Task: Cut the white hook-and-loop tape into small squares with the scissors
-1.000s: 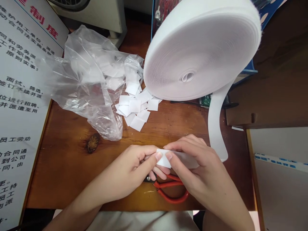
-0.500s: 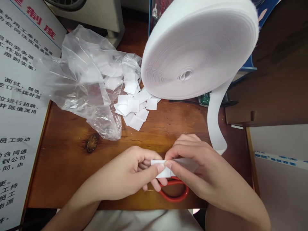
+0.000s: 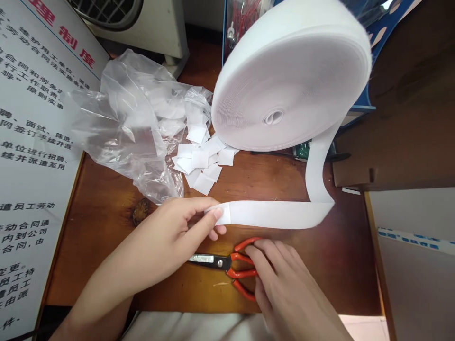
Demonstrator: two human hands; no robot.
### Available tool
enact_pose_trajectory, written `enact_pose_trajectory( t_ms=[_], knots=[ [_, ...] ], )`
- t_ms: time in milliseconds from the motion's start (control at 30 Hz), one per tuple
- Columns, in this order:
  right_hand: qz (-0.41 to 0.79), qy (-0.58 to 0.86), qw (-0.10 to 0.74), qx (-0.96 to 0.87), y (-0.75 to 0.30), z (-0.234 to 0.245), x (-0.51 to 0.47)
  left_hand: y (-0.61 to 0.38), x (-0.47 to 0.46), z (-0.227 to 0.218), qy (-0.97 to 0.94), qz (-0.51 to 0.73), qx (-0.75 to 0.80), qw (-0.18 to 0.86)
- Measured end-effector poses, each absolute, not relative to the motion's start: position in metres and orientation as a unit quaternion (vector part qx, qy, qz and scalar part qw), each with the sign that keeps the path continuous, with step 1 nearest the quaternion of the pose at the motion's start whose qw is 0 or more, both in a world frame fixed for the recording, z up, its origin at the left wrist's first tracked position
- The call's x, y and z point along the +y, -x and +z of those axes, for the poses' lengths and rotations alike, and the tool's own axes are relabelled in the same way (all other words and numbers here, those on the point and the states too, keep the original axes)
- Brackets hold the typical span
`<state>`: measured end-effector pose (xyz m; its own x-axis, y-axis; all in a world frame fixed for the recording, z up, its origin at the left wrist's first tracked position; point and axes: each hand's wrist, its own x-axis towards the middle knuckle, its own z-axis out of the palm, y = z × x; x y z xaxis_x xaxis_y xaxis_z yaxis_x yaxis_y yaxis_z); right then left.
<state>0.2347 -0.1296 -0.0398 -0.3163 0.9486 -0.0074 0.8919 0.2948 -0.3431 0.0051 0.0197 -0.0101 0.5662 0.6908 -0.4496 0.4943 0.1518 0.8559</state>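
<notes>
My left hand (image 3: pixel 194 222) is closed, thumb and fingers pinching the end of a white fabric strip (image 3: pixel 273 214). A short white square (image 3: pixel 224 214) lies over the strip's end under my thumb. The strip runs right, folds, and rises to a large white roll (image 3: pixel 284 90). Below it, scissors (image 3: pixel 219 262) with red handles and dark blades lie on the wooden table, blade tips hidden behind my left hand. My right hand (image 3: pixel 280 274) has its fingers curled over the scissors' handles.
Small cut white squares (image 3: pixel 201 161) lie piled beside a clear plastic bag (image 3: pixel 131 128) holding more. A blue bin (image 3: pixel 366 102) stands behind the roll. A printed board (image 3: pixel 31 189) leans at the left, a cardboard box (image 3: pixel 398 132) stands at the right. A dark knot (image 3: pixel 140 211) marks the table (image 3: pixel 103 227).
My right hand has let go of the strip and moved down to the scissors' handles. My left hand has moved up and left with the strip's end, pulling the strip straighter.
</notes>
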Motion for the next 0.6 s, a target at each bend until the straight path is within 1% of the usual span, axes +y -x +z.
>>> enact_pose_trajectory(
  t_ms=[233,400,500,533,567,600],
  knots=[
    [0.151,0.591,0.107,-0.785,-0.213,-0.065,-0.129,-0.003,0.027,-0.003,-0.647,0.092,0.465,0.597],
    [0.17,0.577,0.109,-0.792,-0.234,-0.06,-0.129,0.001,0.032,0.003,-0.655,0.115,0.478,0.574],
    [0.245,0.586,0.1,-0.766,-0.265,-0.051,-0.147,0.003,0.032,0.005,-0.657,0.137,0.484,0.561],
    [0.32,0.597,0.102,-0.728,-0.276,-0.05,-0.158,0.003,0.031,0.005,-0.654,0.146,0.486,0.561],
    [0.371,0.625,0.116,-0.677,-0.286,-0.051,-0.17,0.004,0.03,0.005,-0.649,0.154,0.487,0.564],
    [0.381,0.671,0.153,-0.618,-0.292,-0.053,-0.183,0.003,0.029,0.004,-0.644,0.163,0.486,0.568]
  ],
)
